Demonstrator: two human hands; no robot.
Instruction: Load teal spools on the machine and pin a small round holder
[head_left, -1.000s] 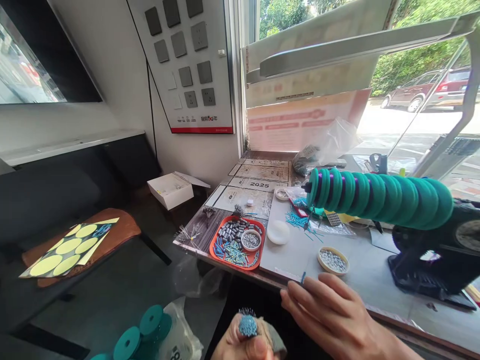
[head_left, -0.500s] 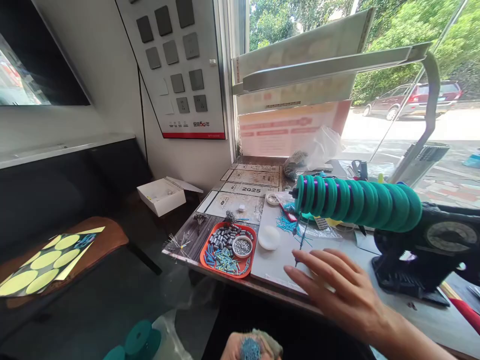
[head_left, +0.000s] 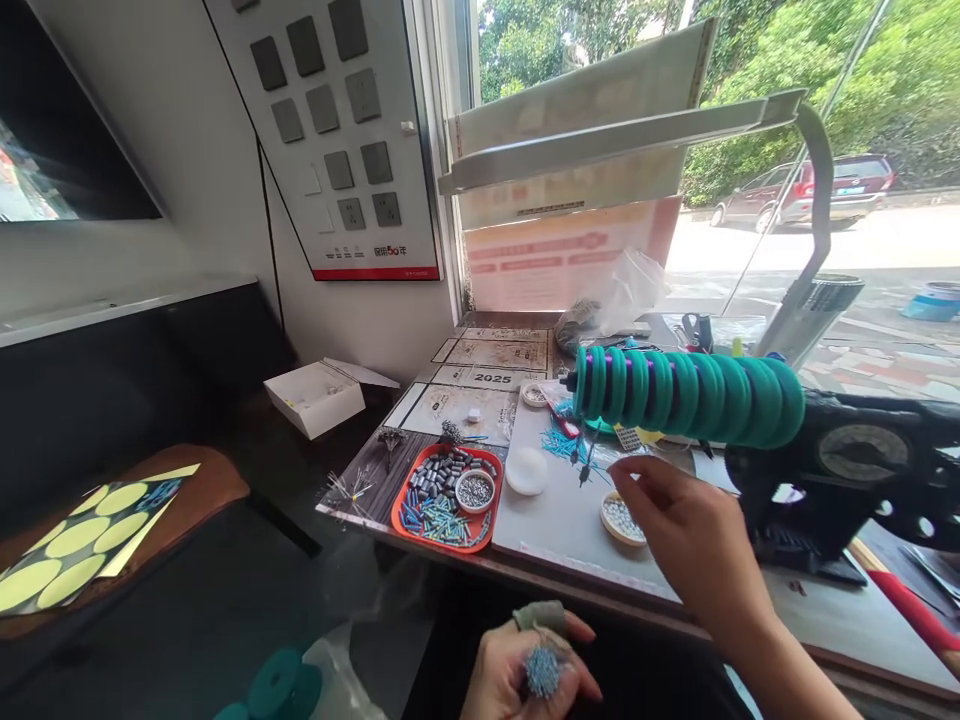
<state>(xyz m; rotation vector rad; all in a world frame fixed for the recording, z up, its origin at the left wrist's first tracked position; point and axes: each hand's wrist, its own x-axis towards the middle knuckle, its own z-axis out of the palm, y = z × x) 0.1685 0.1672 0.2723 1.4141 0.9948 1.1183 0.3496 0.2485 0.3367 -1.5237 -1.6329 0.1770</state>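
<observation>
My left hand [head_left: 491, 675] is low in front of my lap, closed round a bundle of thin blue sticks [head_left: 543, 672] seen end-on. A greyish-green wrap [head_left: 541, 615] covers one of its fingers. My right hand [head_left: 690, 525] is above the pale board, thumb and fingertips pinched together; what they hold, if anything, is too small to make out. Just left of those fingertips, dark little pieces hang on thin strands [head_left: 585, 465] below the roll of teal rings [head_left: 686, 397]. Partly behind the right hand stands a round dish of small pale beads [head_left: 621, 520].
An orange tray [head_left: 396, 520] holds dark cylinders, blue-green pieces and a small cup of metal bits [head_left: 475, 492]. Beside it lies a white round lid [head_left: 526, 471]. A black machine frame [head_left: 862, 450] carries the teal roll. A red handle [head_left: 915, 610] lies at right.
My right hand has gone from spread fingers to a pinch and shifted, uncovering the bead dish. My left hand has risen into view with its bundle. The view has shifted slightly.
</observation>
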